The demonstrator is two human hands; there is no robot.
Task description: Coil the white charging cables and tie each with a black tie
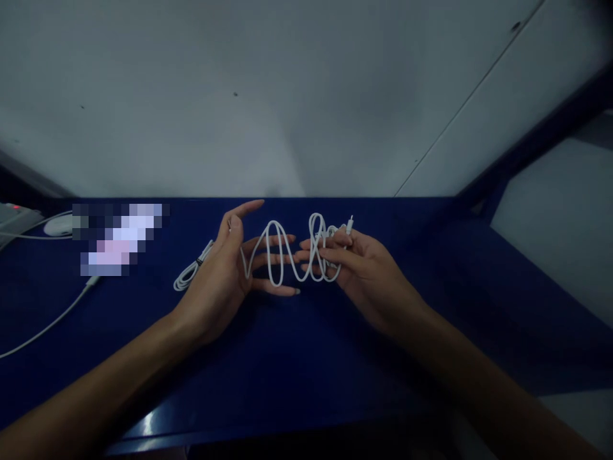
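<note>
A white charging cable (276,284) is stretched in loose loops between my two hands, above the blue table. My left hand (223,268) has the cable running into its palm, and a small shiny piece shows by its thumb. The other fingers of that hand are stretched out behind the loops. On the other side, my right hand (368,268) pinches the bunched coils between thumb and fingers. One plug (350,223) of the cable sticks up above the right fingers. Just behind my left wrist, a second white cable (188,276), coiled and tied with a dark band, lies on the table.
The blue table (297,370) meets a grey-white wall (215,108) at the back. At the left lies a pixelated, bright-screened device (122,243) with a white cord (52,329) plugged in. A white rounded object (58,225) sits behind it. A blue frame (536,128) borders the right.
</note>
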